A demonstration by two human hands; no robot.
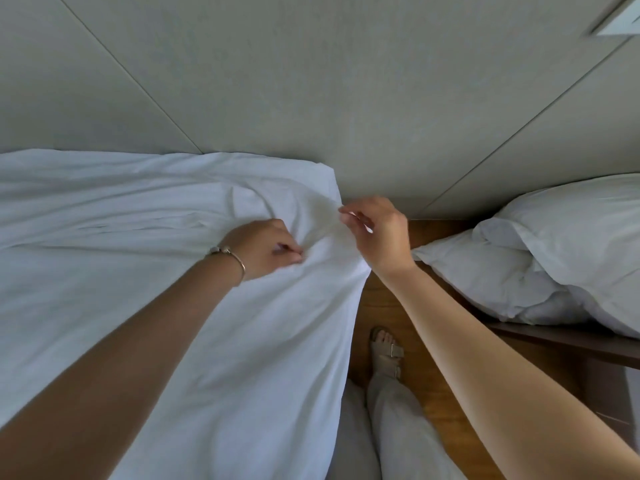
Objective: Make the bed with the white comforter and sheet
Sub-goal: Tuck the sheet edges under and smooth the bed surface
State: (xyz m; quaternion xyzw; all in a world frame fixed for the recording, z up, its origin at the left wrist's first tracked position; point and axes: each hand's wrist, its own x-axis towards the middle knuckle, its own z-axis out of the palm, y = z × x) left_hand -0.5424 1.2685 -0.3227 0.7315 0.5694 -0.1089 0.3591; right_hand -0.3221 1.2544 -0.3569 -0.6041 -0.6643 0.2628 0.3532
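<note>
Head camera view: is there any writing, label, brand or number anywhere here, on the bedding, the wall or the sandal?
None can be read.
White bedding: plain, no tag or print showing.
Pillows on the right: plain.
Wall panels: bare.
Pale fixture at the top right corner: blurred and cut off; no text can be made out.
Sandal: no readable brand.

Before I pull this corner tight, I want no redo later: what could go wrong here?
1. Both hands only pinch the white sheet: the left hand in a bunched fold, the right hand at its edge, so a hard tug may slip free.
2. The creases near the corner could get locked in.
3. The sandalled foot stands close beside the hanging fabric and might catch it.
</note>
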